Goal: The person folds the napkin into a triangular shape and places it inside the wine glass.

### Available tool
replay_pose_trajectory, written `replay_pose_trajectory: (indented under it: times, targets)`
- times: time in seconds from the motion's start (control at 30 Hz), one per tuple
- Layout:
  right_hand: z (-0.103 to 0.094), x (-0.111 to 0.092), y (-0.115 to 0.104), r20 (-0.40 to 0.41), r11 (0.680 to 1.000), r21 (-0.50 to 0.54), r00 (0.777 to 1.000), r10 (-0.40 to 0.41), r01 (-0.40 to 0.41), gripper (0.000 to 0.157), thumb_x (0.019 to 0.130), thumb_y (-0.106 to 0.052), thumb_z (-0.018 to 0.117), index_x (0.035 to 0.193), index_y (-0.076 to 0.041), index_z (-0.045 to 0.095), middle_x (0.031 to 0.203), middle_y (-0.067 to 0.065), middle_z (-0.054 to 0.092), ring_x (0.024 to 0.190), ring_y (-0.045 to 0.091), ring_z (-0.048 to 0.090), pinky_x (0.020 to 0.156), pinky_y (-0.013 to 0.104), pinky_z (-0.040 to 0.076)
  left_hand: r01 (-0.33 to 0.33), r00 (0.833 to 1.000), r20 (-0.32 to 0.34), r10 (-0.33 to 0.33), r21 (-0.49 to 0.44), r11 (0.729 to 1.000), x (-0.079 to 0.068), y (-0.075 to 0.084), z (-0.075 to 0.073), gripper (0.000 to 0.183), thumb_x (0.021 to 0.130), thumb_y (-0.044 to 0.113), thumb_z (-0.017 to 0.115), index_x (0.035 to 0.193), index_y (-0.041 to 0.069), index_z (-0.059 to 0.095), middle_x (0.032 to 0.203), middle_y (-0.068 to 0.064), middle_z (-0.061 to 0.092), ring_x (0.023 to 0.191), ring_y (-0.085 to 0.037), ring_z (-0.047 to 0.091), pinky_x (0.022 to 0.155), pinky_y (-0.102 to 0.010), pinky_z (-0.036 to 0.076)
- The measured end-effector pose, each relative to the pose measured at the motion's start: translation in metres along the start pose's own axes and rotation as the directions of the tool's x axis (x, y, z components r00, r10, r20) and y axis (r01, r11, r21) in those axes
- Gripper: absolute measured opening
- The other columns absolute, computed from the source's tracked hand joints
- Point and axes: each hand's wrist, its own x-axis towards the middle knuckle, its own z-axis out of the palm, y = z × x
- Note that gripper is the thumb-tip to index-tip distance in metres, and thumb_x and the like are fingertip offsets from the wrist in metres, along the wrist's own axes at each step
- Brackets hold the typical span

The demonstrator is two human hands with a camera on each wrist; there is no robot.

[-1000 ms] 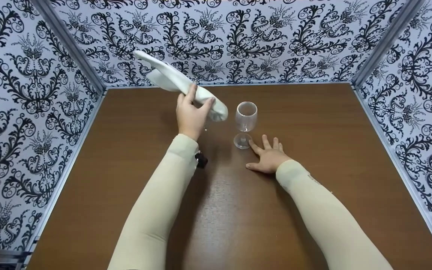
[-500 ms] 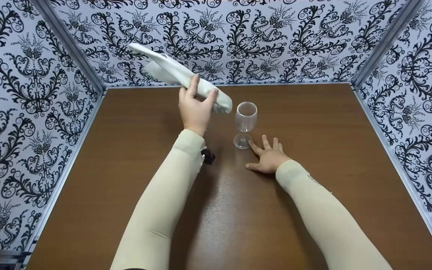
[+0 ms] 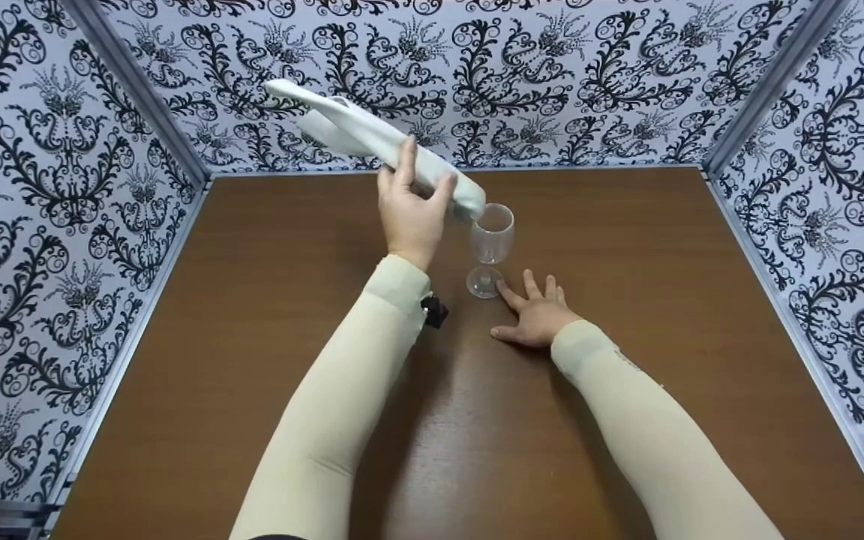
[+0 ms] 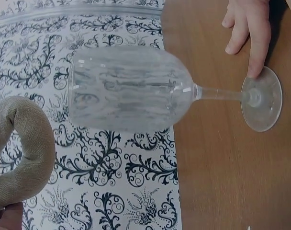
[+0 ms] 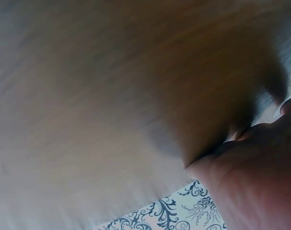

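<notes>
A clear stemmed wine glass (image 3: 493, 234) stands upright on the brown table. My left hand (image 3: 411, 214) grips a folded white cloth napkin (image 3: 372, 135) in the air, up and to the left of the glass. In the head view the napkin's lower end appears right by the glass rim; in the left wrist view its rounded fold (image 4: 38, 143) is apart from the rim. My right hand (image 3: 541, 315) lies palm down on the table with fingers spread, its index fingertip on the glass foot (image 4: 261, 100). The right wrist view is blurred and shows mostly tabletop and part of the hand (image 5: 260, 177).
The brown wooden table (image 3: 252, 360) is bounded by walls with a black scroll pattern (image 3: 417, 75) at the back and both sides. Metal frame bars (image 3: 147, 97) run up the corners. A small black device (image 3: 434, 310) sits on my left wrist.
My left hand has moved right and upward with the napkin, bringing its lower end toward the glass rim. The right hand and the glass have stayed in place.
</notes>
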Motion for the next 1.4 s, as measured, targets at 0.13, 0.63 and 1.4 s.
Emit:
replay_pose_trajectory:
  times: [0.13,0.63,1.4]
  targets:
    - [0.0,0.0,0.0,0.006,1.0,-0.016,1.0,0.0,0.0,0.095,0.097,-0.068,0.059,0.17,-0.032,0.01,0.174,0.028,-0.013,0.153,0.065,-0.016,0.127,0.071,-0.001,-0.006,0.999,0.031,0.005,0.012,1.0,-0.005,0.004,0.007,0.08,0.087,0.016,0.086,0.158,0.017,0.05,0.149,-0.025,0.046,0.116,-0.025,0.063,0.09,-0.02,0.058]
    - [-0.001,0.004,0.002,0.024,0.999,-0.033,1.0,0.003,-0.002,0.096,0.097,-0.071,0.057,0.17,-0.033,0.008,0.173,0.028,-0.015,0.153,0.065,-0.017,0.126,0.072,-0.002,-0.065,0.989,0.137,0.051,0.097,0.993,-0.014,0.005,0.02,0.083,0.09,0.019,0.083,0.162,0.025,0.044,0.156,-0.02,0.04,0.122,-0.026,0.063,0.099,-0.027,0.057]
    - [0.001,0.003,0.002,0.024,1.0,-0.024,1.0,0.01,-0.009,0.096,0.096,-0.073,0.057,0.17,-0.036,0.007,0.174,0.025,-0.016,0.154,0.063,-0.017,0.126,0.072,-0.001,-0.175,0.968,0.213,0.131,0.202,0.964,-0.018,-0.003,0.027,0.048,0.09,0.023,0.082,0.137,0.014,0.072,0.137,-0.022,0.056,0.122,-0.028,0.058,0.105,-0.028,0.051]
